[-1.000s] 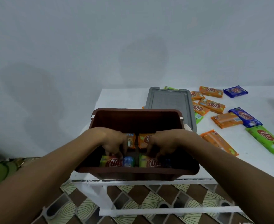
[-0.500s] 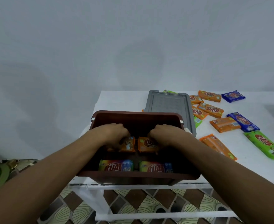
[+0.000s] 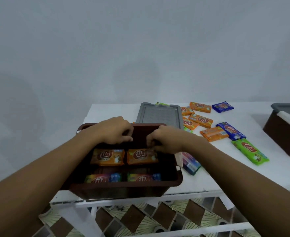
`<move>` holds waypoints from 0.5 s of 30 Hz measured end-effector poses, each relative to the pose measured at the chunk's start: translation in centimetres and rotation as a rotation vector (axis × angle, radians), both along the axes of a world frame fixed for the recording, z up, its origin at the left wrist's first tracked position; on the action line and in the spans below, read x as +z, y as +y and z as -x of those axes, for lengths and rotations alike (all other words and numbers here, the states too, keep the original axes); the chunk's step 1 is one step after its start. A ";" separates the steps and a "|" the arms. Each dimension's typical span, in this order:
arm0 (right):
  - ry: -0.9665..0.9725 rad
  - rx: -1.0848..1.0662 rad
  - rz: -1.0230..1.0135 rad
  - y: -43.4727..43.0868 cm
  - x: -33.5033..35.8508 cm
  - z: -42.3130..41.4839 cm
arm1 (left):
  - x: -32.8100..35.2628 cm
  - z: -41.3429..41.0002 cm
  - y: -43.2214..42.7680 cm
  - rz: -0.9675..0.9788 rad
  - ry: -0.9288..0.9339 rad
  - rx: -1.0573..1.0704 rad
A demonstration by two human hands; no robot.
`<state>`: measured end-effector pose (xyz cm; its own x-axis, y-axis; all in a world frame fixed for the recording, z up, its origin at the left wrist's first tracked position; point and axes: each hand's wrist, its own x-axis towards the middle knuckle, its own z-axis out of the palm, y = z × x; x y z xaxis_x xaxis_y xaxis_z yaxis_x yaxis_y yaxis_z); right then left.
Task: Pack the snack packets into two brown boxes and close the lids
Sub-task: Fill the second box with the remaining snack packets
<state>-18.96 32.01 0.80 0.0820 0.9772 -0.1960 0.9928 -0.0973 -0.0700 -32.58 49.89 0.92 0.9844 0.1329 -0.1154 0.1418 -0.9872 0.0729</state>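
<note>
Surface (image 3: 106,112): white, carrying both boxes, the lid and the loose packets.
Open brown box (image 3: 123,187): at the near edge of the surface, lid off, both hands inside it.
Second brown box (image 3: 281,139): far right, a grey cover (image 3: 286,106) on it, cut off by the frame edge.
Grey lid (image 3: 159,115): flat on the surface, just behind the open brown box.
Left hand (image 3: 114,130): forearm reaches in from lower left, back of hand up, near the far wall. Its grip is curled together with the palm side hidden, so I cannot tell whether it holds anything.
Right hand (image 3: 164,141): forearm reaches in from lower right. Its grip is clamped, fingertips pinching the far corner of the right orange packet (image 3: 140,157).
Left orange packet (image 3: 107,156): flat in the box, just beside the right one.
Near packets (image 3: 103,177): two on edge against the near wall, print blurred.
Loose packets (image 3: 213,134): orange, blue and green, right of the grey lid.
Purple packet (image 3: 190,163): beside the box, partly hidden by the right forearm.
</note>
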 end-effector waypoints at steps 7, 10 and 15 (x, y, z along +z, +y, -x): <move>0.053 -0.080 -0.276 -9.8 -0.2 -5.8 | 2.2 -5.7 -5.9 -0.039 -0.196 -0.035; 0.023 -0.258 -0.141 -15.1 -1.9 -10.9 | 2.7 -8.7 -9.2 -0.002 -0.197 -0.059; -0.070 -0.528 -0.007 -22.7 -6.1 -17.2 | 1.7 -14.4 -14.7 0.025 -0.010 -0.116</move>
